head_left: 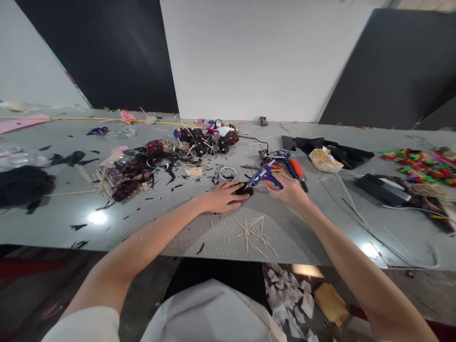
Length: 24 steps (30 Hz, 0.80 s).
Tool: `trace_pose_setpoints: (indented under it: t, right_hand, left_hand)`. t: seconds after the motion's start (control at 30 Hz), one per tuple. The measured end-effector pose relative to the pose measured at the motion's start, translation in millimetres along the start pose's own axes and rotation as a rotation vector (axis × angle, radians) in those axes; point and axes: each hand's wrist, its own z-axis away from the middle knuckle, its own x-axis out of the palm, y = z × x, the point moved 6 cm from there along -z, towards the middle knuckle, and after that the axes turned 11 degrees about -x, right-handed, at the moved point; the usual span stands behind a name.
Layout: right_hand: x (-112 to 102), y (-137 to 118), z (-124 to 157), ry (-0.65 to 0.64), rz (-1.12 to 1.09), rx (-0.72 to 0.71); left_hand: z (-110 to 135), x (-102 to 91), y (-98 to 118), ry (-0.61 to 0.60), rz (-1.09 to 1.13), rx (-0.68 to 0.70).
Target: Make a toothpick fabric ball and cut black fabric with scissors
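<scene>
My right hand [287, 189] grips a blue glue gun [265, 176], its nozzle pointing left and down. Under the nozzle lies a small round black piece [245, 189] on the grey table [199, 232]. My left hand [223, 197] rests beside it with fingers stretched out, some of them touching the black piece's edge. Just behind the fingers sits a white ring [228, 173]. Loose wooden sticks [254, 232] are scattered on the table in front of both hands.
Finished-looking black balls with sticks [204, 142] crowd the back. Dark patterned fabric [130, 175] and stick bundles lie left. Orange-handled scissors [296, 168], a crumpled food wrapper [325, 159], a white cable [356, 213] and colourful pompoms [423, 164] lie right. Paper scraps [290, 297] litter the floor.
</scene>
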Motion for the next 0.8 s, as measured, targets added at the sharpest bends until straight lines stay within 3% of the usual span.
trace_pose_setpoints:
  t: [0.33,0.6,0.8]
  right_hand:
    - [1,-3,0,0.079,0.081,-0.136]
    - [-2,-7,-1,0.081,0.107,-0.167]
    - [-2,-8,-2,0.064,0.106,-0.178]
  left_hand:
    - [1,-2.7,1,-0.059,-0.007,-0.020]
    - [5,-14.5,5,0.011,0.101,-0.046]
    - [7,-23.5,6,0.101,0.091,0.012]
